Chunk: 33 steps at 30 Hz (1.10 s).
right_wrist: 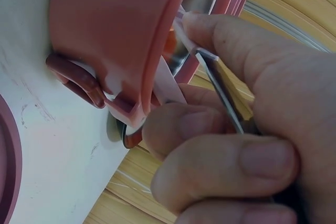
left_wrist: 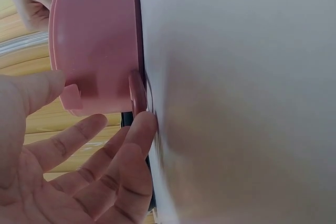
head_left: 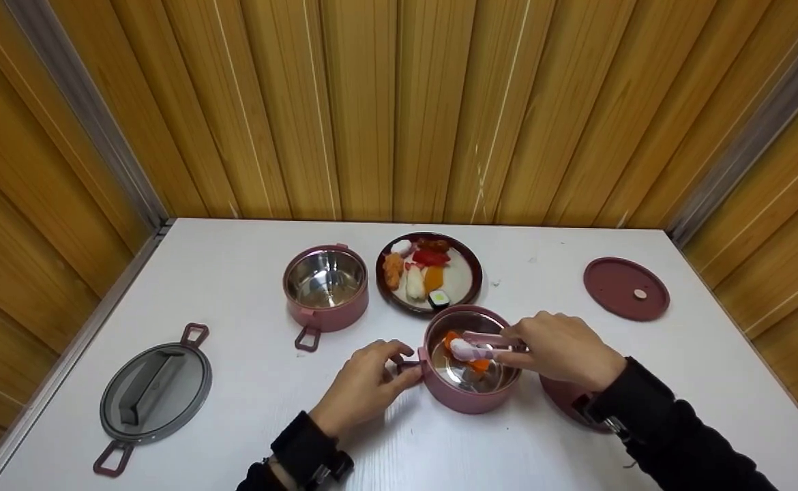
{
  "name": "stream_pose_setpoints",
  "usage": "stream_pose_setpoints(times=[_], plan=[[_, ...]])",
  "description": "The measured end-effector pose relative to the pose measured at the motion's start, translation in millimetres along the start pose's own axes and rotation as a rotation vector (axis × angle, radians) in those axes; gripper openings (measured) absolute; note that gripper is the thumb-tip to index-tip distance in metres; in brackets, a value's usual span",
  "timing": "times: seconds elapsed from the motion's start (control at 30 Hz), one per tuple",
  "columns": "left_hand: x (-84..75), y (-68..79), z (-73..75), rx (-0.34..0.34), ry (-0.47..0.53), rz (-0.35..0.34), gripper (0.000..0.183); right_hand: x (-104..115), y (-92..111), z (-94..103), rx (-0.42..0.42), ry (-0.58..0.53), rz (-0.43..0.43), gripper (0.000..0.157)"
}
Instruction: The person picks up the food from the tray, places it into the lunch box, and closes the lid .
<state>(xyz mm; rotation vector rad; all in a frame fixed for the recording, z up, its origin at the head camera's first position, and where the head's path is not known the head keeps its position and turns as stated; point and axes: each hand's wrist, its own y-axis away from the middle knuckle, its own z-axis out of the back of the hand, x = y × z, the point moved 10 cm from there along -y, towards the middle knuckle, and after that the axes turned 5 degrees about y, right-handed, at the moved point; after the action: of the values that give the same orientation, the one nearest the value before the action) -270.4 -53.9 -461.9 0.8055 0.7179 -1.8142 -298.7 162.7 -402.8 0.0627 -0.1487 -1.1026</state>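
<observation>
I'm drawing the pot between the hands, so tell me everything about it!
The pot is round, pink outside, shiny and metal-looking inside, with dark red loop handles. It stands upright, lidless, on the white table, in front of the plate. Orange pieces lie inside; tongs in the right hand reach in. The left hand is at one handle.

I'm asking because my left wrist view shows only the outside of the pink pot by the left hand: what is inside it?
Observer: Orange pieces show inside the pink pot.
Operator: I catch just a bit of the right hand. What is it holding?
Observer: Tongs, with their tips down in the pot.
Operator: Is anything on the table near the right sleeve?
Observer: A dark red disc, which the head view shows partly hidden by the wrist and sleeve.
</observation>
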Motion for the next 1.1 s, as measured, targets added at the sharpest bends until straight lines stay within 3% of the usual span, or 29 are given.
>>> stream_pose_setpoints(times=[1.1], plan=[[-0.4,-0.1,0.9,-0.005,-0.003,-0.011,0.035,2.8,9.3,8.4,-0.020,-0.018,0.029,0.030]])
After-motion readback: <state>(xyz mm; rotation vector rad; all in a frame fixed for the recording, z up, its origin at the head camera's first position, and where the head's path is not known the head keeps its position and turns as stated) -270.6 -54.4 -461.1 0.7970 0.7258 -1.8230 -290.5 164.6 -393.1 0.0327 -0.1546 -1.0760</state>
